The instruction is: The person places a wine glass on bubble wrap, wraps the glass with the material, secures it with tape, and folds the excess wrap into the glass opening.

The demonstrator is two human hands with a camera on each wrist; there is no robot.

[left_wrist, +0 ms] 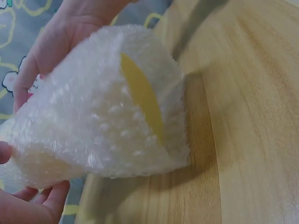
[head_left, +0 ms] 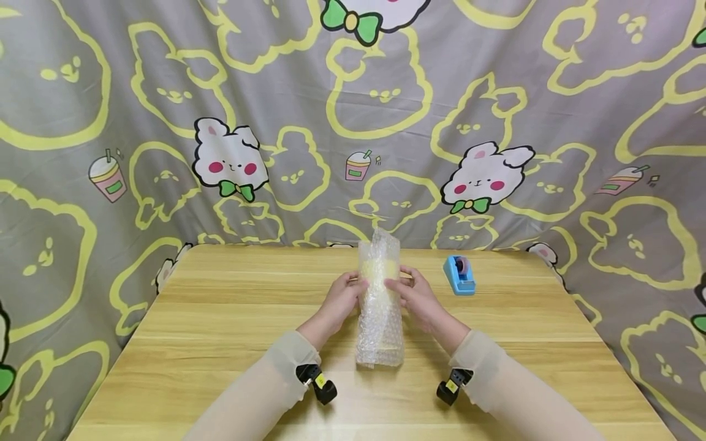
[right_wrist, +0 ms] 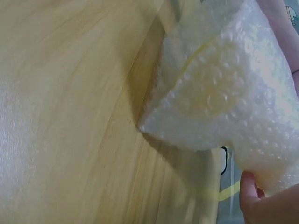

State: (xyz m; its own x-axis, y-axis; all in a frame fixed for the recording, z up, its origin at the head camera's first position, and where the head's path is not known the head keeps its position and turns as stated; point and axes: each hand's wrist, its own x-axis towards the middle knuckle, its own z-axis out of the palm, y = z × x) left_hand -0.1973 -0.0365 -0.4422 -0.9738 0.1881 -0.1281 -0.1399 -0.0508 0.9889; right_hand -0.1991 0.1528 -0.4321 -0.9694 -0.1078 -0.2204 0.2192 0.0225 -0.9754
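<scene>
A long bundle in clear bubble wrap [head_left: 380, 334] is held between both hands over the middle of the table. My left hand [head_left: 340, 297] grips its left side, thumb in front and fingers curled behind. On the right side my right hand [head_left: 418, 297] holds it the same way. Something yellow [left_wrist: 142, 100] shows through the wrap's open end in the left wrist view; its kind cannot be made out. The wrap's near end [right_wrist: 187, 126] flares wide beside the wood in the right wrist view. Whether it touches the table is unclear.
A blue tape dispenser [head_left: 460, 275] with a roll of tape stands at the back right of the wooden table [head_left: 231, 318]. A grey curtain [head_left: 298, 79] with yellow rabbit outlines hangs behind and along both sides.
</scene>
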